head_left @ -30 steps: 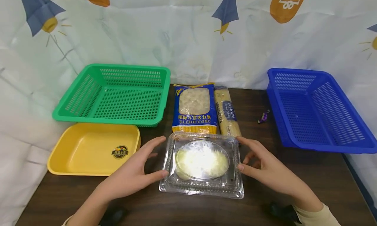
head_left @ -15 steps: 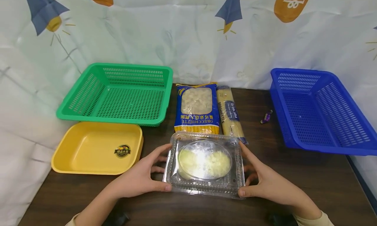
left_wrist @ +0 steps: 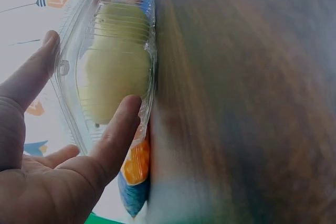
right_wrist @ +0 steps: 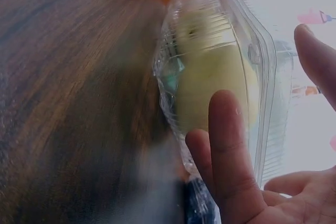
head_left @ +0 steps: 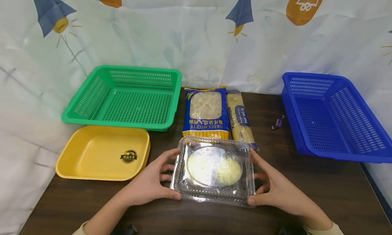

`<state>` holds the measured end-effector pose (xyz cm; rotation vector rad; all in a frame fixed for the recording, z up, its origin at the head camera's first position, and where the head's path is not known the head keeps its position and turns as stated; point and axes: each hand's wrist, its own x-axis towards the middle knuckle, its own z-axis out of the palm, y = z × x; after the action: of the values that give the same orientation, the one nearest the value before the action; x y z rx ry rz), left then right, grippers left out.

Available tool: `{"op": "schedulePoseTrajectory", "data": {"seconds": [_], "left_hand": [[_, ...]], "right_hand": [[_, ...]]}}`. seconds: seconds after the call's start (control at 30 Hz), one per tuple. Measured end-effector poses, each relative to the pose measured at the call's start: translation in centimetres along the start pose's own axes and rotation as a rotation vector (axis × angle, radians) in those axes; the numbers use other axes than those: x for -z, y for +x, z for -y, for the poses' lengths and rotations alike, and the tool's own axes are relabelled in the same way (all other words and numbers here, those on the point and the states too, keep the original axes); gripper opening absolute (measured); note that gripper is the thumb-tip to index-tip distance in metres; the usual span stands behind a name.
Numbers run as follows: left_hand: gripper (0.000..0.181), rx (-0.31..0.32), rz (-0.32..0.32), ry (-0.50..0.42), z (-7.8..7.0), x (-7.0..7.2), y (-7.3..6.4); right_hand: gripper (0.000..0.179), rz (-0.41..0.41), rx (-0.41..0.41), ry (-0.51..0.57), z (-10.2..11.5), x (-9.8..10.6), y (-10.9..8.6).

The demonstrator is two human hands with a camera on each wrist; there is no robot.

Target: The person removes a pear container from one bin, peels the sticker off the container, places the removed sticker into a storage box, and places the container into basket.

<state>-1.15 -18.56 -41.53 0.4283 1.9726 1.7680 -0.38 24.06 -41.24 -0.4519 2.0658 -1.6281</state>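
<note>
A clear plastic clamshell box stands in front of me with pale yellow-green round fruit inside. My left hand grips its left side, thumb at the near corner and fingers spread along the wall. On the opposite side, my right hand holds it the same way, with the index finger at the far corner. The wrist views show the fingers lying against the ribbed wall, and the lid is down. Glare covers part of the lid.
Just behind the box lie a blue orecchiette bag and a spaghetti pack. A green basket and yellow basin stand left, a blue basket right. A purple-wrapped candy lies near the blue basket.
Both hands have closed in on the box's sides, and the thumbs have come down to its near corners. The box has barely moved; the view has shifted slightly.
</note>
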Motion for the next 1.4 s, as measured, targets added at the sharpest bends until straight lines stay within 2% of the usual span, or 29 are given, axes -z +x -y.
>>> {"op": "schedulePoseTrajectory", "data": {"seconds": [0.27,0.63,0.97,1.27,1.4], "left_hand": [[0.122,-0.032,-0.026,-0.001,0.3,0.1,-0.1],[0.122,-0.043,-0.042,-0.013,-1.0,-0.1,-0.3],[0.12,-0.059,-0.083,0.09,-3.4,0.6,-0.5],[0.115,-0.116,-0.102,0.168,-6.0,2.8,-0.8],[0.113,-0.112,-0.135,0.236,-7.1,3.9,-1.2]], "right_hand": [[0.129,0.027,0.03,0.017,-0.2,0.1,0.3],[0.123,0.091,0.064,0.17,1.2,0.7,0.3],[0.118,0.053,0.107,0.151,2.5,1.2,1.0],[0.115,-0.016,0.176,0.034,5.0,1.3,2.6],[0.112,-0.048,0.191,-0.006,6.3,1.0,3.7]]}}
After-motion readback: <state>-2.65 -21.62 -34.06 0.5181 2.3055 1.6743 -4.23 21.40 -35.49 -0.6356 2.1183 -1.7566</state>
